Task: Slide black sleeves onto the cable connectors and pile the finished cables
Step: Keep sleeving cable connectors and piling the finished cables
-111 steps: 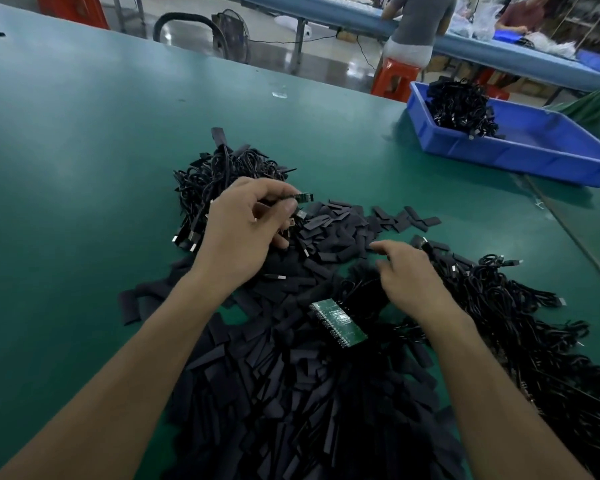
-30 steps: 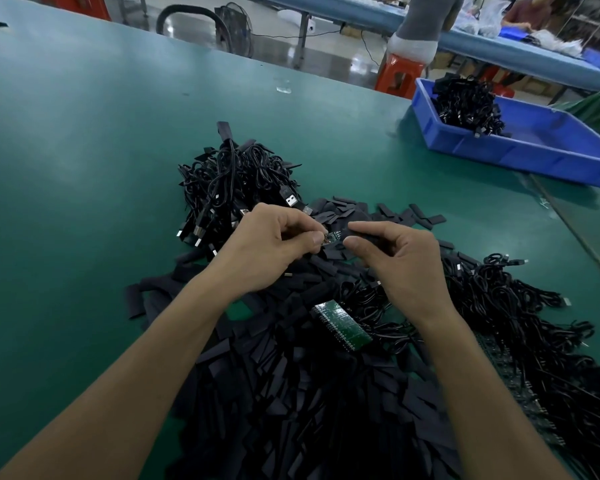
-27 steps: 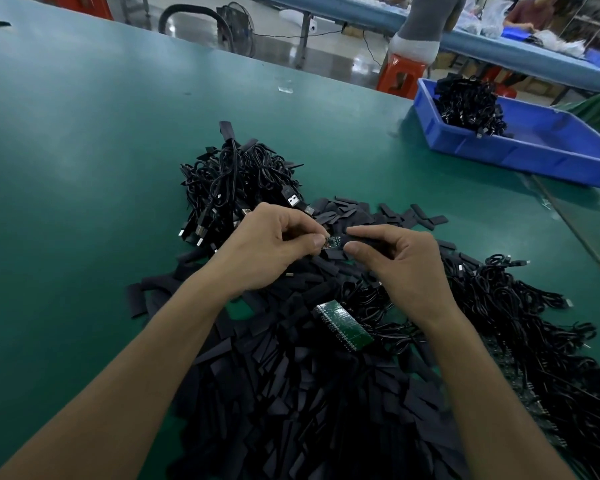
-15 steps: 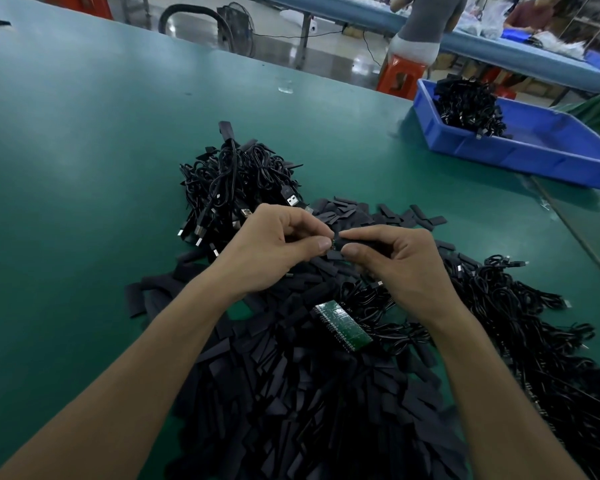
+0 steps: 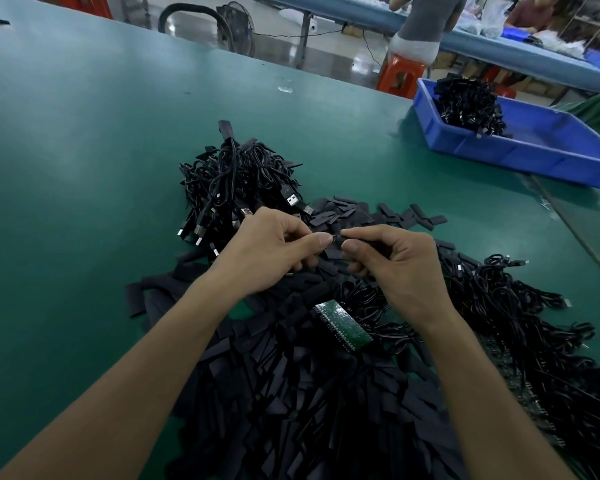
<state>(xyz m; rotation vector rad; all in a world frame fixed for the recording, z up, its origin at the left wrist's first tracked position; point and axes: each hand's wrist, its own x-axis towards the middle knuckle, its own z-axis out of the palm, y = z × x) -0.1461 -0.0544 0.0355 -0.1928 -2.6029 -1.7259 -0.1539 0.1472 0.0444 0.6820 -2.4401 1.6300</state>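
Above the middle of the green surface [image 5: 84,161], the left hand [image 5: 269,252] and right hand [image 5: 397,268] meet fingertip to fingertip; each pinches thumb against forefinger on one end of a small black piece, which I take to be a sleeve [image 5: 337,240] being pushed over a connector, though the connector itself is hidden by the fingers; just beyond the left hand lies a tangled pile of cables [image 5: 238,181], seemingly the finished ones; to the right sprawls a larger mass of cables [image 5: 520,327], probably awaiting sleeves; a broad heap of loose sleeves [image 5: 291,393] spreads below the wrists, a green circuit board [image 5: 343,325] resting on it; judged by those stocks, the work is partly done, with much left.
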